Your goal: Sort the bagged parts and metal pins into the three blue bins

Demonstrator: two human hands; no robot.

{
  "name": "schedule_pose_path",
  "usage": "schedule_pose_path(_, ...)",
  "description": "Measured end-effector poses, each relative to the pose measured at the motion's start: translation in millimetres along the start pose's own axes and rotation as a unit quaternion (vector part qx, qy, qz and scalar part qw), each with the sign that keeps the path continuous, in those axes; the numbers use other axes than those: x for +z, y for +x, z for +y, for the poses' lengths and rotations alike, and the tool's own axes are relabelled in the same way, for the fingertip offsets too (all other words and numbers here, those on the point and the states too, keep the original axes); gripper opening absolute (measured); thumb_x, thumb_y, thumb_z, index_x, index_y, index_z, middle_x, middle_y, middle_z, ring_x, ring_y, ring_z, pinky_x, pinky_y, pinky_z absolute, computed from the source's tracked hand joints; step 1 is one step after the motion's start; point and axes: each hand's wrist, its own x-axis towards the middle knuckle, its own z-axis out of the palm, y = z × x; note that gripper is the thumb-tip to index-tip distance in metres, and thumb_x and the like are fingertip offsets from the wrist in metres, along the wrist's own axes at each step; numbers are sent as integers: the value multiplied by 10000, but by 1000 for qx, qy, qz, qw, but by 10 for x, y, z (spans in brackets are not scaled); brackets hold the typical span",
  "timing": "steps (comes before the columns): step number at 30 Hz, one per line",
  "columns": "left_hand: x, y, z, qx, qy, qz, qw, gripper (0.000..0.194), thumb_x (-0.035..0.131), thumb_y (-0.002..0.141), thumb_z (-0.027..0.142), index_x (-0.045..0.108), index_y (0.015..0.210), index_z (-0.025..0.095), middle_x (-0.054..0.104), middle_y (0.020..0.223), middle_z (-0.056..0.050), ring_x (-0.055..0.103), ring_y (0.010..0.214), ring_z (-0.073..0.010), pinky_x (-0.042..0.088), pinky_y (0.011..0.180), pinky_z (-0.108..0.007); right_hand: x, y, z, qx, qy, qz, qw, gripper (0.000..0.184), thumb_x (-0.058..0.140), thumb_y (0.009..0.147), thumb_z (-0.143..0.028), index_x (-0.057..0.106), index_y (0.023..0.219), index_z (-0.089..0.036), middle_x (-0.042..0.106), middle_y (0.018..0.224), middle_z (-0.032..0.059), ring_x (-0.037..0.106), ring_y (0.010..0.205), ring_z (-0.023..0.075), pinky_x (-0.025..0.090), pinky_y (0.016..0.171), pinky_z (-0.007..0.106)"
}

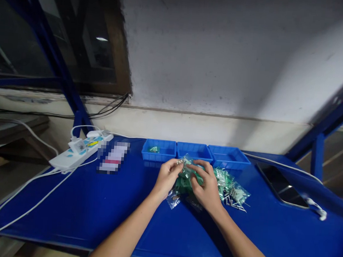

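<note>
- Clear packet (186, 159) — between both hands, pinched by the left hand's (167, 178) grip.
- Right hand (206, 184): fingers part-spread at the packet; whether pressing, I cannot tell.
- Step, apparently: handling one packet; the next move calls for a steady left pinch.
- Packet heap (225, 180) — below and right of the left grip, on the worktop (122, 203).
- Blue trays (232, 164): beyond both hands.

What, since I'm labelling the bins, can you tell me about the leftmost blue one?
The leftmost blue bin is a shallow, open-topped rectangular tray, apparently plastic, standing upright on the blue table toward the wall. A small clear packet with greenish contents lies inside, at its left. The middle bin sits close beside it.
</note>
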Motion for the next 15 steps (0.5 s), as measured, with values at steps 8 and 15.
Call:
schedule_pose_path(8,41,-133,51,267,237,-23,934,244,498,831,152,703,923,244,609,940,-65,549,923,-200,433,845,-325,-34,78,28,273,200,-39,940,411,510,805,-537,663,843,-157,586,629,33,543,583,176,414,532,284)
schedule_pose_path(15,59,-122,34,183,193,-30,964,195,515,846,275,668,934,192,585,948,-72,557,870,-178,439,716,-260,-21,54,76,178,165,38,969,311,556,809,-408,654,999,-183,645,888,78,597,744,194,478,589,283)
